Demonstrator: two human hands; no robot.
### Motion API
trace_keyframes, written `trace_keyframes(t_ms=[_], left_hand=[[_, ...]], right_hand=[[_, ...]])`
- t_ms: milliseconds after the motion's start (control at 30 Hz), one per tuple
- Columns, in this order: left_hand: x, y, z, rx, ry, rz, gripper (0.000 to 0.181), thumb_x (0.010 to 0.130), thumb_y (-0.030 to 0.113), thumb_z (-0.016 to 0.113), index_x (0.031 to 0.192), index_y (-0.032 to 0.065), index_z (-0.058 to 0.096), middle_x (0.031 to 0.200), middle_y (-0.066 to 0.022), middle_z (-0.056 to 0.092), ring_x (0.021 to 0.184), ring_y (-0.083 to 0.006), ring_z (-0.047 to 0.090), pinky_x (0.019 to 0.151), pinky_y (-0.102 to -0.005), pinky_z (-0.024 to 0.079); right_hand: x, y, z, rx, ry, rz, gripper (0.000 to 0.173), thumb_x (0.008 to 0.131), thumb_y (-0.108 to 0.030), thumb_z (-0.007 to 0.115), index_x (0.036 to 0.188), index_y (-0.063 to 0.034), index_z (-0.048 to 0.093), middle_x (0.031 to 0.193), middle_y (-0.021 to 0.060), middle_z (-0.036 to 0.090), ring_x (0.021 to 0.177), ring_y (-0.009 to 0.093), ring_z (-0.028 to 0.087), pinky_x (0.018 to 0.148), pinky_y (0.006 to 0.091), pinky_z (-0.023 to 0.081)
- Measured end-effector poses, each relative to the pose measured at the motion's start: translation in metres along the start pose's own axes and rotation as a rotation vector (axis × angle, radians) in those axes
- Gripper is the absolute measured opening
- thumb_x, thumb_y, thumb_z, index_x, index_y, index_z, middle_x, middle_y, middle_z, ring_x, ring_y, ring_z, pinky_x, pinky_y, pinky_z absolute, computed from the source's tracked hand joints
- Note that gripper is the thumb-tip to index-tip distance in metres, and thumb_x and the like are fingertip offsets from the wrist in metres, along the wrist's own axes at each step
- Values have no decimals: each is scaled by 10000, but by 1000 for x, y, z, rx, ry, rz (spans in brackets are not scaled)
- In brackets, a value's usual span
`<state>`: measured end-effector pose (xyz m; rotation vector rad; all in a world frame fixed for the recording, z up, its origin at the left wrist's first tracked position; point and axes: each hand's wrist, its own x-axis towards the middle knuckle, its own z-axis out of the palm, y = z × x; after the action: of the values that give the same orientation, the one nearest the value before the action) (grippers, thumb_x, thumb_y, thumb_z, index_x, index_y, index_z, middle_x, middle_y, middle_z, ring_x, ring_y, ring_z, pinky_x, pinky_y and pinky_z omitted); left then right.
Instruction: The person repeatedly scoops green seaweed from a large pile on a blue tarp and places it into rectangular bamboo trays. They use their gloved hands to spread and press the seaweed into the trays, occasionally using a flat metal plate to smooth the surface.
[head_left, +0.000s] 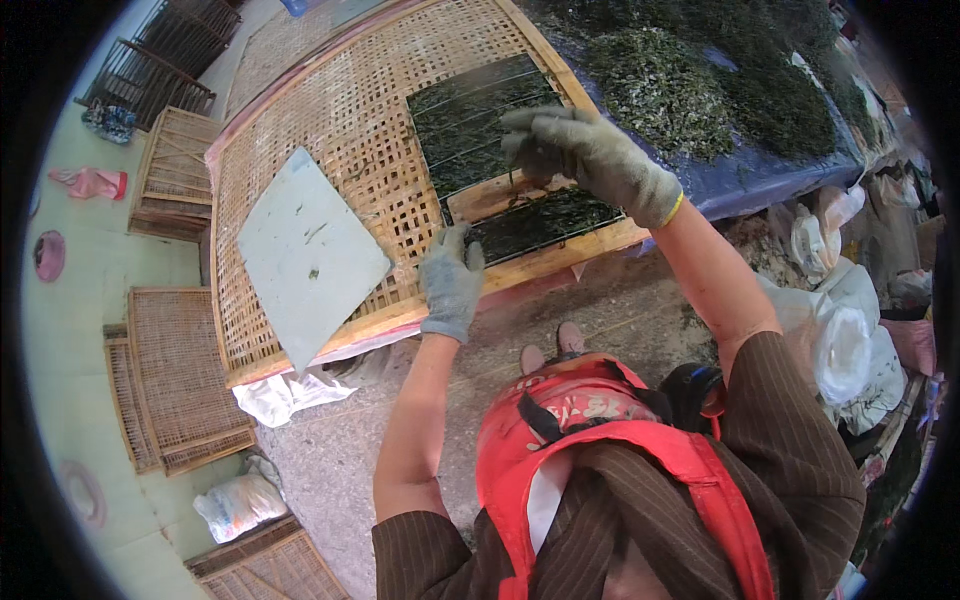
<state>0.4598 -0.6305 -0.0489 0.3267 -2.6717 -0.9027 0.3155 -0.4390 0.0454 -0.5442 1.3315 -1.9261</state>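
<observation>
A thin wire frame (487, 127) filled with dark green leafy material, perhaps seaweed, lies on a woven bamboo rack (352, 90). A wooden strip (491, 196) crosses the frame near its front. My left hand (454, 283), in a grey knit glove, is at the frame's front left corner, fingertips against the wood; whether it grips anything cannot be made out. My right hand (592, 154), gloved too, is over the frame's right side with fingers bent and slightly blurred; what lies under the fingers is hidden. A pale, flat square board (311, 247) rests on the rack to the left.
Loose green material (660, 97) is heaped on a blue sheet (757, 180) right of the rack. More woven racks (187, 367) lean at the left wall. White plastic bags (847, 345) lie at the right, and another bag (240, 502) is on the floor at the lower left.
</observation>
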Motion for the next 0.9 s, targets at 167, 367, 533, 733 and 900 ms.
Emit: trace_keyframes(t_ms=[167,367,533,733,900], left_hand=[[-6,13,0,-104,78,97,311,807,94,591,1110,26,582,1118,-208,583,1006,-390,572,873,-435,463],[13,52,49,-148,9,336,389,811,130,590,1169,-18,551,1230,-231,527,1133,-386,515,973,-430,412],[-1,45,80,249,-233,417,610,827,299,571,1346,19,416,1399,-208,388,1333,-356,314,1097,-494,229],[-5,32,72,77,-282,436,520,838,273,599,1285,30,492,1391,-188,415,1305,-361,365,1079,-466,285],[-12,37,43,-310,-177,257,381,855,142,602,1207,6,548,1312,-196,492,1207,-359,480,1015,-397,389]], right_hand=[[-9,-5,-33,-1401,360,25,421,884,-332,606,1184,-38,618,1034,149,677,938,205,650,869,311,492],[6,6,-47,-813,254,-52,364,925,-199,563,1231,-4,570,1126,108,651,1024,142,603,877,270,480],[-33,21,-53,-1210,171,-205,404,910,-263,531,1255,-54,555,1172,104,626,1000,245,612,868,346,475],[-67,57,-65,-1894,-37,-248,415,895,-230,551,1275,-65,530,1231,130,584,1072,350,585,897,405,481],[-28,-9,-28,-853,212,-59,338,932,-243,565,1179,-18,613,1006,78,675,889,132,621,809,258,489]])
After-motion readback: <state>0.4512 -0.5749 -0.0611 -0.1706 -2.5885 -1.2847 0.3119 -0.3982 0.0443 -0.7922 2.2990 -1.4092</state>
